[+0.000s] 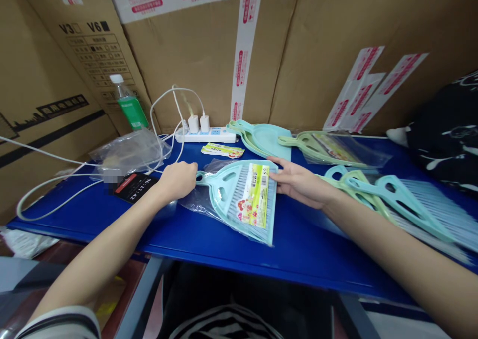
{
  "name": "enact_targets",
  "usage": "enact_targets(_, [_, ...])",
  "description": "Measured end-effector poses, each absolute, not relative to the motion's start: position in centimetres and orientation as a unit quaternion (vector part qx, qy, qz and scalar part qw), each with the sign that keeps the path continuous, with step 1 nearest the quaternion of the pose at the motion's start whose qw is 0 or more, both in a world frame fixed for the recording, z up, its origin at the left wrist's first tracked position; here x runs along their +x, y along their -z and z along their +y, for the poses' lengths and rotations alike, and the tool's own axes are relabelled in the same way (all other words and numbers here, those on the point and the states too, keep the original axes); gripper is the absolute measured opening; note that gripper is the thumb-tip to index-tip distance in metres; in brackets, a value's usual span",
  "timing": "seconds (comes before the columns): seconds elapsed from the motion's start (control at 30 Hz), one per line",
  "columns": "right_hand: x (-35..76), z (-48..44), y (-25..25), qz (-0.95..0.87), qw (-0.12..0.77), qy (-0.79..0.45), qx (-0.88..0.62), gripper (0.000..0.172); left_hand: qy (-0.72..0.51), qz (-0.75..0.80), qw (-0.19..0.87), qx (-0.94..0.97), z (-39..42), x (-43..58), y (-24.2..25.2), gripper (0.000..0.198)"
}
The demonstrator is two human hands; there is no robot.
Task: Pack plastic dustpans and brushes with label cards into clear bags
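Observation:
A light blue dustpan and brush set [226, 188] in a clear plastic bag lies over the blue table in front of me, a yellow-green label card [257, 194] showing on its bristles. At the handle end, my left hand [179, 179] is closed in a fist; its fingertips are mostly hidden, and loose bag film spreads below it. My right hand [298, 179] grips the set's wide edge at the upper right corner, with the thumb side over the rim. Close to my right forearm lie loose light blue and green brushes [403, 199].
Behind the set lie stacked dustpans [267, 137], a bagged green set [324, 147] and loose label cards [223, 150]. A power strip [205, 136] with white cables, a bottle [130, 105], crumpled plastic film [130, 152] and a phone [136, 187] are at left. Cardboard [209, 55] walls the back.

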State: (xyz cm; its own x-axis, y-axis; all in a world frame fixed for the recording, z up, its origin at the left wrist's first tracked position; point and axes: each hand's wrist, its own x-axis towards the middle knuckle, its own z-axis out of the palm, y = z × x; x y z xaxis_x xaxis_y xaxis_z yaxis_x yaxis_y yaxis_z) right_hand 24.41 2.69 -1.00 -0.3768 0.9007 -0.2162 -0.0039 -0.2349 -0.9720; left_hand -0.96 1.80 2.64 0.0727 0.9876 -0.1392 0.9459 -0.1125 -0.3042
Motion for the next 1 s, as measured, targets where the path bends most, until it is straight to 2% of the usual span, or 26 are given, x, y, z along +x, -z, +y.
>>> enact_targets(0.17, [24.2, 2.7, 0.5, -0.478, 0.342, -0.662, -0.465, 0.064, -0.157, -0.66, 0.069, -0.732, 1.8, -1.0, -2.9, 0.038])
enact_targets(0.3, [24.2, 3.0, 0.3, -0.471, 0.362, -0.656, -0.466, 0.049, -0.163, -0.664, 0.067, -0.727, 1.8, -1.0, -3.0, 0.04])
enact_targets(0.37, [24.4, 3.1, 0.4, -0.478, 0.365, -0.654, -0.46, 0.048, -0.168, -0.665, 0.065, -0.725, 1.8, -1.0, -3.0, 0.04])
enact_targets(0.63, [25.0, 3.1, 0.3, -0.52, 0.325, -0.648, -0.452, 0.079, -0.166, -0.665, 0.071, -0.724, 1.8, -1.1, -2.9, 0.039])
enact_targets(1.0, [26.1, 3.5, 0.3, -0.563, 0.281, -0.628, -0.457, 0.102, -0.179, -0.669, 0.076, -0.717, 1.5, -0.9, -3.4, 0.039])
